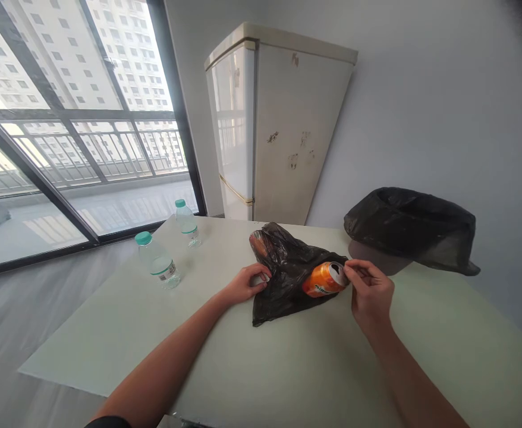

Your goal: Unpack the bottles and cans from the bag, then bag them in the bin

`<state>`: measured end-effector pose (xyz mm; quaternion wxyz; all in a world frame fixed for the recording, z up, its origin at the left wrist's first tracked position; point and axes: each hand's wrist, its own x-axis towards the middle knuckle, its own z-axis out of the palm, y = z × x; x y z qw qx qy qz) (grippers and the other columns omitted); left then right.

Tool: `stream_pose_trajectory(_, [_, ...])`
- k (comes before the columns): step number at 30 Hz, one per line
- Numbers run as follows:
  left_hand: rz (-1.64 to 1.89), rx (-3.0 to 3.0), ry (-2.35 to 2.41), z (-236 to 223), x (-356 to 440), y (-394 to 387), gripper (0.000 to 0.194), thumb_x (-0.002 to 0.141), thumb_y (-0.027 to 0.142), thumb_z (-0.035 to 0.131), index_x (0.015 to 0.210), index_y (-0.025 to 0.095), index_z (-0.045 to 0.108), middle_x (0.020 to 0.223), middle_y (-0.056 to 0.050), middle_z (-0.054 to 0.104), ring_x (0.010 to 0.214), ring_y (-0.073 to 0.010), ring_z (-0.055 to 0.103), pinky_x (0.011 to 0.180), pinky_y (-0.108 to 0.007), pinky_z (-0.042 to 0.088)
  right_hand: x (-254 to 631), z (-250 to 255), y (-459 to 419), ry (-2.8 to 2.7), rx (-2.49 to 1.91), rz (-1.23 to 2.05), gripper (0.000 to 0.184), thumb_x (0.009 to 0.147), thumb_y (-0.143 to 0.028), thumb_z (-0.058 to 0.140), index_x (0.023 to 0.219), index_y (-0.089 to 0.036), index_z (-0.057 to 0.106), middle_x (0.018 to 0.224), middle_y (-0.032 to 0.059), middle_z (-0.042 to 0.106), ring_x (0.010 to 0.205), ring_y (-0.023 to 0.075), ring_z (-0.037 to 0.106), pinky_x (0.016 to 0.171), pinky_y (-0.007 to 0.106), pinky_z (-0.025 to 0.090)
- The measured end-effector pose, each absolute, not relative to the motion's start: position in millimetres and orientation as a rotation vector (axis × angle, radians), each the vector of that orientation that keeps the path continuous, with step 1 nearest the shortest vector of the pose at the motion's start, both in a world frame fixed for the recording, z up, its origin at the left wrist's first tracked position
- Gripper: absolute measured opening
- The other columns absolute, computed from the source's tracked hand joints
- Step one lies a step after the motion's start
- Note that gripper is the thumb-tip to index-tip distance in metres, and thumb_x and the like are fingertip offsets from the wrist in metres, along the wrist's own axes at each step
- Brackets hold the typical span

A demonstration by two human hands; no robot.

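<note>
A black plastic bag (pixel 283 297) lies spread on the table, with an orange drink can (pixel 321 280) on its side at the bag's right end. The can's opened top faces right. My right hand (pixel 371 291) pinches the bag's edge beside the can top, fingers closed. On the other side, my left hand (pixel 244 285) rests on the table, thumb and fingers curled onto the bag's left edge. Something reddish (pixel 258 244) shows through the plastic at the bag's far end; its kind I cannot make out.
Two clear plastic bottles with green caps, a nearer one (pixel 158 264) and a farther one (pixel 187 226), stand upright at the left of the pale table (pixel 122 333). A bin lined with a black bag (pixel 408 229) is at the right by the wall. Behind stands a white fridge (pixel 288 101).
</note>
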<state>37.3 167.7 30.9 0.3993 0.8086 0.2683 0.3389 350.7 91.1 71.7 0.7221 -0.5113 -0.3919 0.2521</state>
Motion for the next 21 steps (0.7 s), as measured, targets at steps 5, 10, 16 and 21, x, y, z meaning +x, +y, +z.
stream_pose_trajectory(5, [0.963,1.820,0.629,35,36,163,0.035,0.096,0.046,0.067,0.118,0.019,0.070,0.109,-0.010,0.070,0.099,-0.0227,0.062,0.095,-0.036,0.049,337,80,85,-0.791,-1.007,0.770,0.028,0.070,-0.036,0.089,0.087,-0.020,0.073,0.080,0.0029,0.071,0.069,0.0132,0.064,0.061,0.024,0.050])
stream_pose_trajectory(10, [1.024,1.634,0.443,43,38,155,0.044,0.094,0.054,0.068,0.119,0.018,0.069,0.117,-0.014,0.069,0.102,-0.0242,0.062,0.097,-0.037,0.048,311,77,74,-0.876,-1.023,0.920,0.032,0.072,-0.040,0.089,0.090,-0.020,0.072,0.089,0.0062,0.073,0.073,0.0158,0.067,0.065,0.027,0.054])
stream_pose_trajectory(16, [0.878,1.602,0.292,47,42,146,0.064,0.085,0.065,0.072,0.128,0.018,0.067,0.125,-0.016,0.065,0.104,-0.0260,0.061,0.098,-0.038,0.048,286,63,64,-0.933,-1.024,1.024,0.031,0.077,-0.043,0.086,0.092,-0.020,0.071,0.093,0.0067,0.072,0.077,0.0165,0.066,0.066,0.027,0.054])
stream_pose_trajectory(21, [0.673,1.506,0.203,49,42,141,0.073,0.083,0.064,0.073,0.137,0.017,0.060,0.118,-0.016,0.065,0.100,-0.0261,0.063,0.084,-0.033,0.050,279,62,63,-0.896,-1.012,1.067,0.030,0.076,-0.042,0.089,0.090,-0.021,0.073,0.097,0.0060,0.070,0.085,0.0172,0.066,0.074,0.028,0.055])
